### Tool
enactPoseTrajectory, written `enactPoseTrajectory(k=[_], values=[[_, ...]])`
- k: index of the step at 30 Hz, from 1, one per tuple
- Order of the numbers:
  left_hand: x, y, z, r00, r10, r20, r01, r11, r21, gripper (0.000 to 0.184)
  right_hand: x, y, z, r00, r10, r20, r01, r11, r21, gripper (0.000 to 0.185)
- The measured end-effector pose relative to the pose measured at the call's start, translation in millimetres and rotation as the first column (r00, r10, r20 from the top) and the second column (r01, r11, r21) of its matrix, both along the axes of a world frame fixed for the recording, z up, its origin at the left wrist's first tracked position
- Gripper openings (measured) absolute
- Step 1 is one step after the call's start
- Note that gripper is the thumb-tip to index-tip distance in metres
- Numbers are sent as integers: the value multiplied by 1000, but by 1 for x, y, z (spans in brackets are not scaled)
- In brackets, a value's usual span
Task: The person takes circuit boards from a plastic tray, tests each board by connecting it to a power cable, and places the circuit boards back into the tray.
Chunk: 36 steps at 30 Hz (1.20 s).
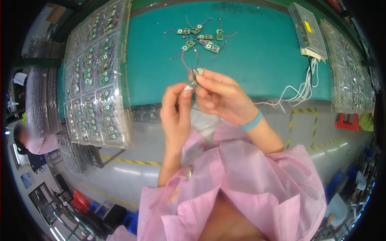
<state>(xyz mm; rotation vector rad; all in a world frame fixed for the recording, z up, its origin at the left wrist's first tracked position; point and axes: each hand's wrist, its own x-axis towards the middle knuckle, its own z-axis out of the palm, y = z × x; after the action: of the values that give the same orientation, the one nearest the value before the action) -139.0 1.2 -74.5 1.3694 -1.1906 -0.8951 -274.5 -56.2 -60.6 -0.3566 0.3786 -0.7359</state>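
Just in front of the mat's near edge, my two hands meet at a small circuit board (194, 76) with thin red and blue wires running up from it. My right hand (223, 94), with a light blue band at its wrist, pinches the board between thumb and fingers. A small white piece (187, 88) is pinched by my left hand (176, 110) right at the board's lower end; its exact kind is too small to tell. Fingers hide much of the board. Beyond them, several green circuit boards (212, 47) with wires lie in a loose group on the green mat (257, 60).
Stacked clear trays (96, 76) of circuit boards stand at the left, with more trays (341, 68) at the right. A metal power supply (307, 30) with white cables (299, 91) sits at the mat's right side. A person (40, 143) is at far left.
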Motion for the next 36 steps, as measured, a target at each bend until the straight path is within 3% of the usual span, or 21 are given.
enactPoseTrajectory(k=[4, 10, 19, 24, 27, 29, 30, 32, 34, 36], values=[[2, 1, 2, 986, 9, 169, -16, 999, 37, 14, 2, 2, 0, 1000, -22, 17, 21, 999, 39, 17], [-2, -1, -6, 995, 31, 99, -24, 998, -66, 14, 2, 3, -6, 999, -26, 19, 24, 997, 80, 18], [0, 1, -1, 951, 75, 298, -76, 997, -11, 11, 6, 5, -7, 998, -29, -59, 28, 1000, -8, 19], [5, -2, 2, 950, 57, 308, -55, 998, -14, 11, 11, 11, -8, 985, -70, -160, 39, 981, -190, 22], [6, -7, -1, 948, 34, 317, -26, 999, -29, 10, 9, 12, -9, 970, -75, -230, 34, 984, -176, 24], [8, -13, -8, 996, -24, 89, 29, 998, -59, 10, 7, 6, -8, 957, -79, -279, 21, 979, -204, 26], [8, -17, -10, 999, -10, 44, 13, 997, -74, 12, 3, 6, -8, 956, -76, -282, 21, 981, -193, 26], [15, -22, -19, 1000, 9, 0, -9, 997, -79, 14, -13, 6, -7, 870, -71, -488, -128, 923, -362, 27], [37, -27, -30, 942, 48, -332, -50, 999, 3, 18, -32, 2, -5, 746, -115, -656, -311, 811, -495, 27], [43, -31, -34, 937, 64, -343, -61, 998, 20, 19, -53, 3, -2, 797, 27, -603, -481, 633, -607, 26]])
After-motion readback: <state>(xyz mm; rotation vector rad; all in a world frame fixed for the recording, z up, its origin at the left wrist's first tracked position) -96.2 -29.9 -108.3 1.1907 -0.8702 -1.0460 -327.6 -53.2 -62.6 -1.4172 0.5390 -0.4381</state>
